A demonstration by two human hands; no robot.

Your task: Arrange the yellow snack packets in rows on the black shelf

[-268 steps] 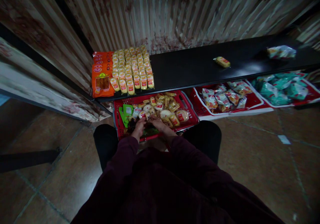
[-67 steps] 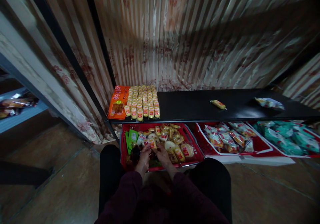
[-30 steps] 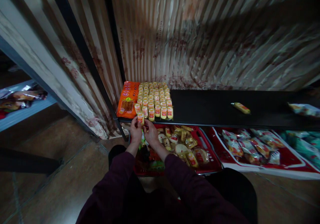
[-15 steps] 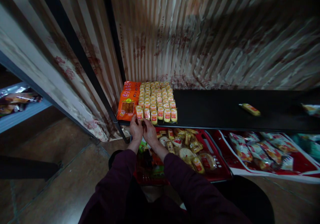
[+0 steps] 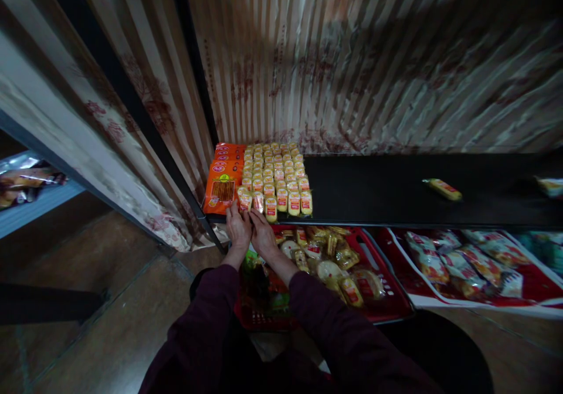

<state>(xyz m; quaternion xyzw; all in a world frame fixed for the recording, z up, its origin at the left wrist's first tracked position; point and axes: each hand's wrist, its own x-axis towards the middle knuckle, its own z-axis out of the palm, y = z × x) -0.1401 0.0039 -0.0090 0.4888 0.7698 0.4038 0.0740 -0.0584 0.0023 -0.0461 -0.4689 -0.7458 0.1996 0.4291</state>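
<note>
Rows of small yellow wrapped cakes [image 5: 282, 197] with red-and-white labels stand closely packed at the left end of the black shelf [image 5: 352, 190]. My left hand [image 5: 238, 228] is at the shelf's front edge, fingers stretched out against the front-left wrapped cake [image 5: 244, 199]. Close beside it, my right hand [image 5: 264, 234] reaches its extended fingers to the front of the neighbouring cake [image 5: 258, 202]. Neither hand visibly grips anything, though the fingertips are small and dim. Orange flat snack packets [image 5: 222, 183] lie overlapped left of the cakes.
Under the shelf edge, a red basket [image 5: 398, 297] holds mixed wrapped snacks. One wrapped cake [image 5: 444, 189] lies alone farther right on the shelf. A red-and-white box [image 5: 534, 279] of bagged snacks stands right of the basket. A dark shelf post [image 5: 132, 104] rises at left.
My fingers have straightened slightly against the front-left cakes, both hands staying near the same place. The view has shifted a little.
</note>
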